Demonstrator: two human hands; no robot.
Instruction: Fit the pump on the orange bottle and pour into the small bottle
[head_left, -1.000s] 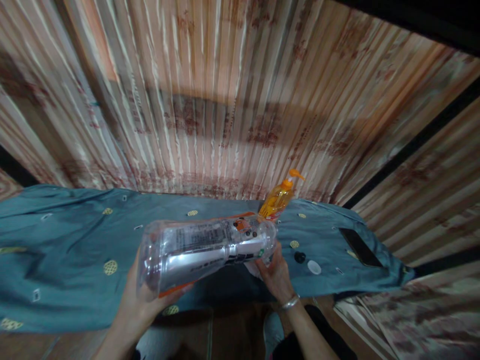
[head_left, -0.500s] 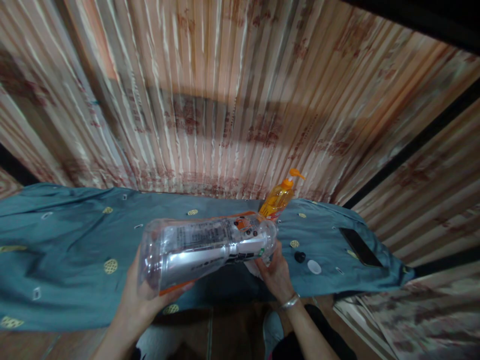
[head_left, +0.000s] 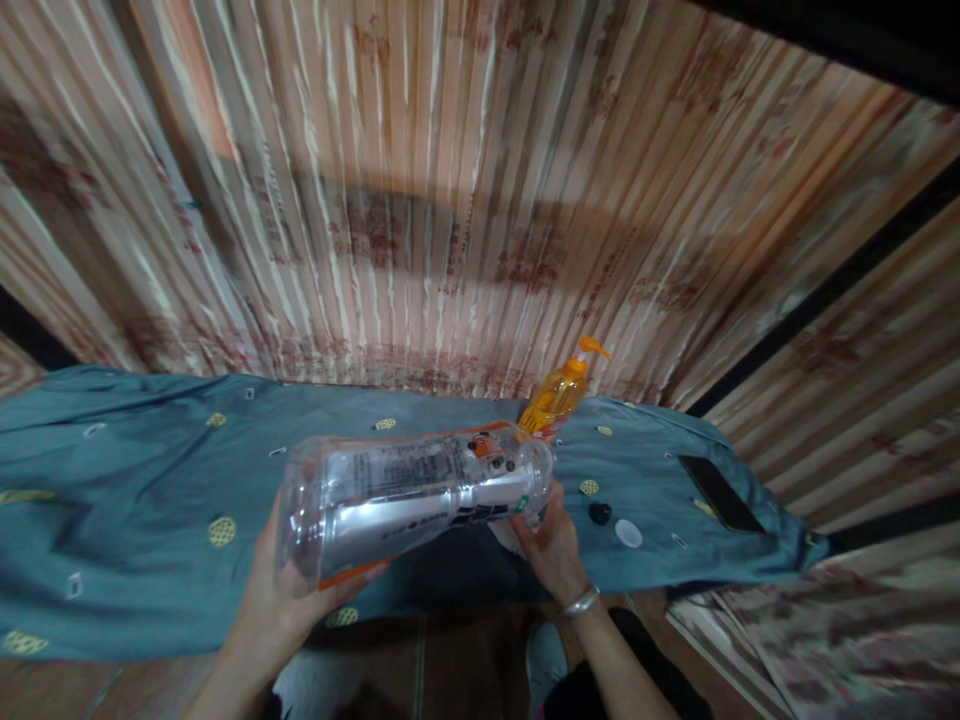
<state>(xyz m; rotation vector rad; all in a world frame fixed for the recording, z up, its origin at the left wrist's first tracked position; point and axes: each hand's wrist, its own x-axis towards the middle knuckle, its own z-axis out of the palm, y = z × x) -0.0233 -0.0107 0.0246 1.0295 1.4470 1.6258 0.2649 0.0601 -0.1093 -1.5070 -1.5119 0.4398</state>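
Observation:
A large clear plastic bottle [head_left: 405, 500] with a silver and orange label lies sideways in the air, its base to the left and its neck end to the right. Around the base end, from below, my left hand [head_left: 300, 590] is wrapped. My right hand [head_left: 551, 545], with a silver bracelet at the wrist, grips the neck end; something whitish shows by its fingers, too hidden to name. Behind the neck end stands an orange pump bottle [head_left: 555, 400]. A small black object [head_left: 600, 513] and a white disc [head_left: 628, 534] lie right of my right hand.
A teal patterned cloth [head_left: 165, 470] covers the long surface. Towards its right end lies a dark flat phone-like object [head_left: 721, 494]. Patterned curtains [head_left: 450, 220] hang behind and at the right, with dark bars at the sides. Below are a tiled floor and a shoe [head_left: 546, 655].

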